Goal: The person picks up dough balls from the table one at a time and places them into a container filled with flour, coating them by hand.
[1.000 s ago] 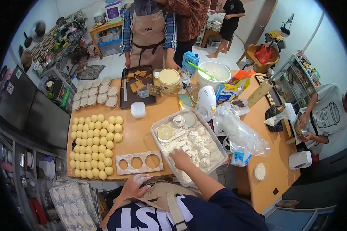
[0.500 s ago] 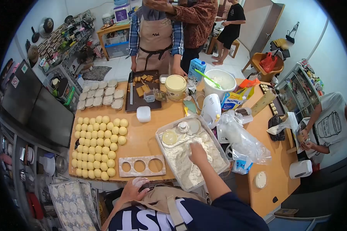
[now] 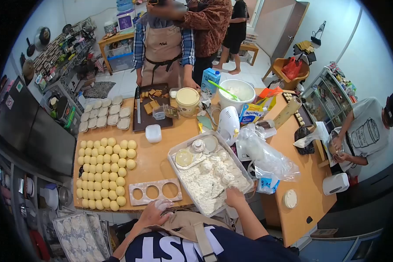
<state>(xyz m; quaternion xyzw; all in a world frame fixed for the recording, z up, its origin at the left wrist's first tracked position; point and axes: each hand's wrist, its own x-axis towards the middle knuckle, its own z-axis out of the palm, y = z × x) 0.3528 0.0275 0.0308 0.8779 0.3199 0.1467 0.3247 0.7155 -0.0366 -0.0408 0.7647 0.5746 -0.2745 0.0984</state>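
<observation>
My right hand (image 3: 235, 197) is down at the near right side of a flour-filled plastic tray (image 3: 174, 163). Its fingertips are hidden, so I cannot tell whether it holds anything. Flour-covered lumps (image 3: 220, 168) lie in the tray, along with round cutters (image 3: 184, 157). My left hand (image 3: 155, 212), fingers white with flour and thumb apart, is open at the table's near edge. Just beyond it lies a floured wooden board with three round holes (image 3: 155, 191). Many smooth yellow dough balls (image 3: 101, 174) stand in rows to the left.
Beyond the tray are a hand mixer (image 3: 228, 124), a white bucket (image 3: 237, 92), a lidded tub (image 3: 188, 101) and a dark baking pan (image 3: 152, 126) with a knife. A plastic bag (image 3: 270, 155) lies on the right. Two people stand across the table; another works at right.
My right hand has moved from the middle of the flour toward the tray's near right side. The flour-covered lumps now show uncovered. My left hand has barely moved; the view has shifted slightly.
</observation>
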